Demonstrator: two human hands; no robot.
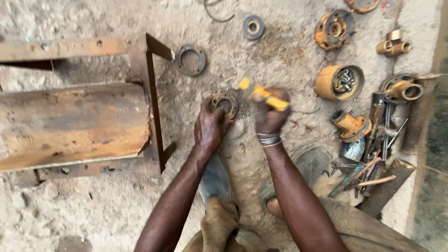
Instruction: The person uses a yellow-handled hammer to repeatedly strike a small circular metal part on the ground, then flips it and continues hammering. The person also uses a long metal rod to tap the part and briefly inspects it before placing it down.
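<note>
Left hand (210, 128) pins a rusty ring (224, 103); right hand (269, 116), at three o'clock, grips a yellow-handled tool (263, 94). A slip could strike the fingers.

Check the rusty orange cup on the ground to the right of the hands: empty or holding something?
Holding something. The rusty cup lies with its open mouth toward the camera, and a cluster of grey metal bolts shows inside.

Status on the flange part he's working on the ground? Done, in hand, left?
Done: the assembly looks stripped, with housings, rings and tools spread on the dirt. In hand: left hand steadies a round flanged part; right hand works a yellow-handled tool beside it, blurred. Left: judging by rust, the other parts look untreated.
</note>
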